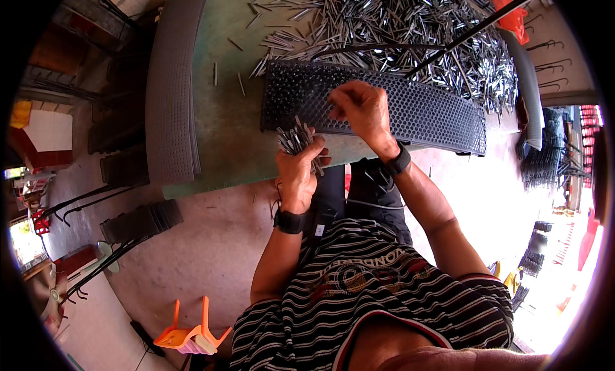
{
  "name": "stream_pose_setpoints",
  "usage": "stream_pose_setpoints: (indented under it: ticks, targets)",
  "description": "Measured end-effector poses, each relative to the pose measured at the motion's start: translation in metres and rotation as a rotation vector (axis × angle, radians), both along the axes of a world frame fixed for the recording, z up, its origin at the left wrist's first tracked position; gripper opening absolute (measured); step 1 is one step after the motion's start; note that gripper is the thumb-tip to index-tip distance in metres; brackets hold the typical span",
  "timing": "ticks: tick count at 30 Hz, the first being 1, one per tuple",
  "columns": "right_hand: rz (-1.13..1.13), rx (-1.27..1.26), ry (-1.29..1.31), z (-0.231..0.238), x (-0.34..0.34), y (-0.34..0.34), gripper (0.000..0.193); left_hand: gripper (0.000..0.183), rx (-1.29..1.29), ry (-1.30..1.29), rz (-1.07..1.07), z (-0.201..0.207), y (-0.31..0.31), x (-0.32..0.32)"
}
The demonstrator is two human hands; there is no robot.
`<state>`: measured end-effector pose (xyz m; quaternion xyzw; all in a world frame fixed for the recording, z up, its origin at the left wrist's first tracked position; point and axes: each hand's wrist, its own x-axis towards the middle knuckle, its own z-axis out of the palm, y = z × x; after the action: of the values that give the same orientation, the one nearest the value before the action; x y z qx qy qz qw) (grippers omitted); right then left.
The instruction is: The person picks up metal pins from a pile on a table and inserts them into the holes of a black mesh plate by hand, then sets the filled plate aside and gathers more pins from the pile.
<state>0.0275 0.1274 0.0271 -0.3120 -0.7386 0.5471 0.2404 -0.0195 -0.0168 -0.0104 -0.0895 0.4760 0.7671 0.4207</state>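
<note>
Metal pins [296, 139]: left hand [298, 172] clenches the bundle; right hand [360, 108] pinches one over the perforated plate [435, 115]. Best seated upright, one per hole.

The pins [410, 31] heaped up top are bare metal, shiny and glinting, same as the bundle of pins [296, 140] in the left hand [298, 172]. The perforated tray [423, 111] looks like matt black plastic, dotted with holes. The desk [224, 121] has a dull green top, scuffed and worn. The ribbed grey mats [170, 89] look rubbery and matt.
</note>
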Motion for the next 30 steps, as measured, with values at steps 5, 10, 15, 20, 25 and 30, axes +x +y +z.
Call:
stream_pose_setpoints:
  ticks: [5,10,15,20,25,30]
  targets:
    - [-0.120,0.302,0.190,-0.009,-0.016,0.004,0.009,0.027,0.054,0.006,0.018,-0.003,-0.002,-0.001]
    - [-0.066,0.483,0.143,-0.022,-0.022,0.008,0.008,0.024,0.014,0.004,0.033,-0.004,-0.005,-0.002]
    - [-0.001,0.585,0.090,-0.031,-0.026,0.014,0.006,0.020,-0.011,-0.016,0.038,0.000,-0.006,-0.004]
    - [0.117,0.949,-0.094,-0.024,-0.030,0.017,0.005,0.018,-0.005,-0.030,0.059,0.002,-0.008,-0.005]
    - [0.135,0.964,-0.217,-0.020,-0.034,0.023,0.008,0.018,-0.016,-0.029,0.071,0.001,-0.008,-0.005]
    - [0.064,0.813,-0.098,-0.006,-0.024,0.017,0.012,0.021,-0.013,-0.013,0.056,0.004,-0.008,-0.003]
